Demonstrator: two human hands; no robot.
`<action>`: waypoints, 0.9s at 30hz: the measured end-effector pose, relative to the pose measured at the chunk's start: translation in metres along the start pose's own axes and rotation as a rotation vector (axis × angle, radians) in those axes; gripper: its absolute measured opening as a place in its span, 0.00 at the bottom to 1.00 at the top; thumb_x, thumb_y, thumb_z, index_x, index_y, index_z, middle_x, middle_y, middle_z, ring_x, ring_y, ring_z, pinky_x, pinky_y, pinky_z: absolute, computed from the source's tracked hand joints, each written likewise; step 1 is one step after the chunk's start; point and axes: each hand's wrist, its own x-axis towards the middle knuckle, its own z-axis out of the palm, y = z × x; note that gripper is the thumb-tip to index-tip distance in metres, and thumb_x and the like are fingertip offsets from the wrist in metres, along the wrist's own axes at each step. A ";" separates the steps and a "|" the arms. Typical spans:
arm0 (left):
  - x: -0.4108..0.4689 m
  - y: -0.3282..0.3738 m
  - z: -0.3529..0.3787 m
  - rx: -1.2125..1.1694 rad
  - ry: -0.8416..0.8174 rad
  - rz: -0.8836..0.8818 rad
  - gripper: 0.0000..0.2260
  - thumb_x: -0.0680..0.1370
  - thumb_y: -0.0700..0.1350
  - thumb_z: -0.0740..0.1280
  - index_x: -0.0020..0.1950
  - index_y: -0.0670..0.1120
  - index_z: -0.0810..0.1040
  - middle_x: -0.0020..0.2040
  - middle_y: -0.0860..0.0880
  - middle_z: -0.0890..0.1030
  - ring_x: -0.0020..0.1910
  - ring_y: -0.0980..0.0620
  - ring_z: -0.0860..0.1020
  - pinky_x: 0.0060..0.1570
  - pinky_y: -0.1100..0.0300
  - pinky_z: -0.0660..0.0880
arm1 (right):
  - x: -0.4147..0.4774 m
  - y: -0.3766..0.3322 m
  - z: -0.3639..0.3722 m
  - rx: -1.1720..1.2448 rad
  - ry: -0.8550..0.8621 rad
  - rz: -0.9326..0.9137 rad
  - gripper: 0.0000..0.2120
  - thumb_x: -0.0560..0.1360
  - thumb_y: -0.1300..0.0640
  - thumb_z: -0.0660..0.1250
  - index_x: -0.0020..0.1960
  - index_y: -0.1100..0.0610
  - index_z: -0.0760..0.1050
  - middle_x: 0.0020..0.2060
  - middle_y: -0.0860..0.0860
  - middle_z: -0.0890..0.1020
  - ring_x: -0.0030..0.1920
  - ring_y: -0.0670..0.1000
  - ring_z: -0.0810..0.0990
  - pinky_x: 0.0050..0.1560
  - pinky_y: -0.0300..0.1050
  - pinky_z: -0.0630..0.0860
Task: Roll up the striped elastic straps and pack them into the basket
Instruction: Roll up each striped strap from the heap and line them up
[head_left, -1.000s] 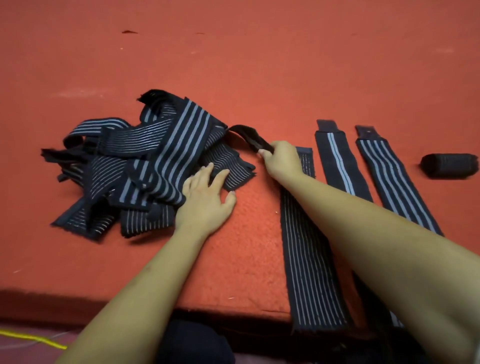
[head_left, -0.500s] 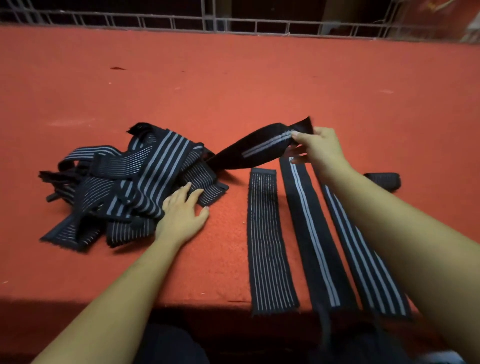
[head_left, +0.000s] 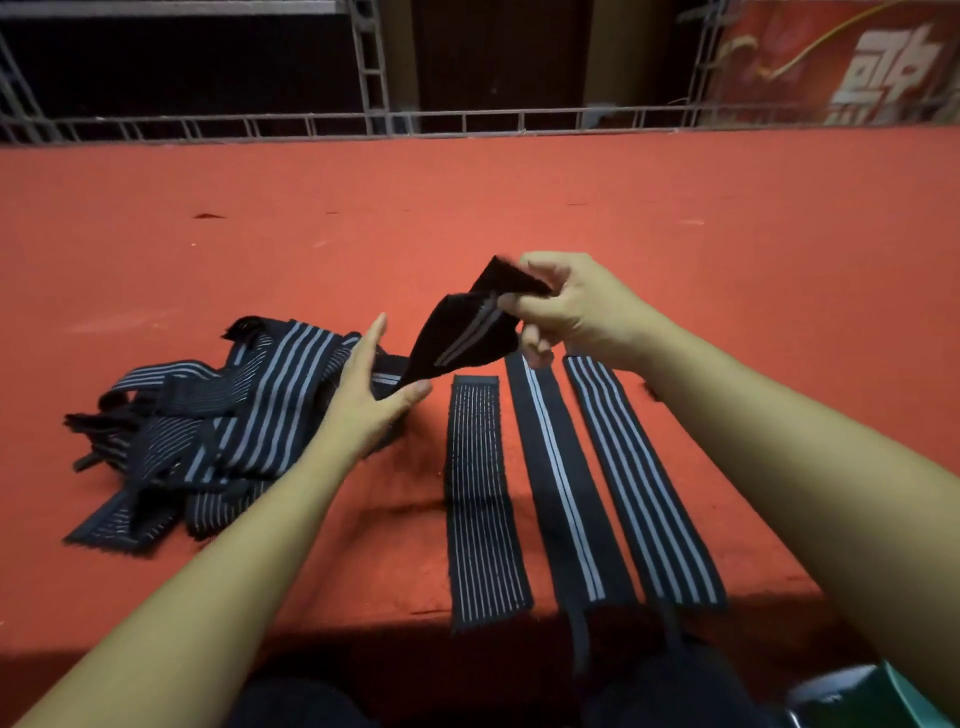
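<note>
A tangled pile of dark striped elastic straps (head_left: 218, 426) lies on the red surface at the left. My right hand (head_left: 566, 306) pinches the end of one dark strap (head_left: 462, 332) and holds it lifted, its other end trailing down into the pile. My left hand (head_left: 369, 395) is raised beside the pile, fingers straight, thumb touching the lifted strap's lower part. Three straps lie flat side by side: a finely striped one (head_left: 480, 499), a two-stripe one (head_left: 563, 488) and a multi-stripe one (head_left: 639, 483). No basket is plainly visible.
The red surface's (head_left: 519, 208) front edge runs just below the flat straps, two of which hang over it. A metal truss railing (head_left: 467, 119) borders the far side. A green object (head_left: 872, 696) shows at the bottom right corner.
My right hand has pulled the strap end up and toward me. My left hand has lifted off the pile and now touches the raised strap. The view tilted up.
</note>
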 end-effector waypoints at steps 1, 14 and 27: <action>0.005 0.014 0.001 -0.037 -0.067 0.045 0.32 0.72 0.57 0.73 0.74 0.64 0.64 0.75 0.56 0.68 0.76 0.58 0.63 0.74 0.58 0.59 | -0.002 -0.004 0.000 0.035 -0.010 -0.003 0.05 0.79 0.65 0.66 0.48 0.61 0.70 0.27 0.59 0.76 0.23 0.52 0.78 0.24 0.41 0.71; 0.008 0.114 0.018 -0.423 -0.058 0.057 0.06 0.80 0.41 0.68 0.54 0.45 0.83 0.42 0.55 0.85 0.41 0.60 0.80 0.42 0.67 0.75 | 0.001 0.004 -0.011 0.122 0.190 0.031 0.13 0.74 0.65 0.73 0.57 0.67 0.77 0.42 0.62 0.81 0.35 0.53 0.78 0.36 0.43 0.78; -0.025 0.082 0.023 -0.509 -0.545 -0.246 0.16 0.74 0.41 0.72 0.62 0.46 0.78 0.56 0.48 0.85 0.54 0.49 0.83 0.52 0.53 0.79 | 0.007 0.007 -0.011 0.027 0.377 0.132 0.08 0.74 0.70 0.70 0.52 0.66 0.76 0.30 0.54 0.78 0.21 0.48 0.72 0.22 0.39 0.69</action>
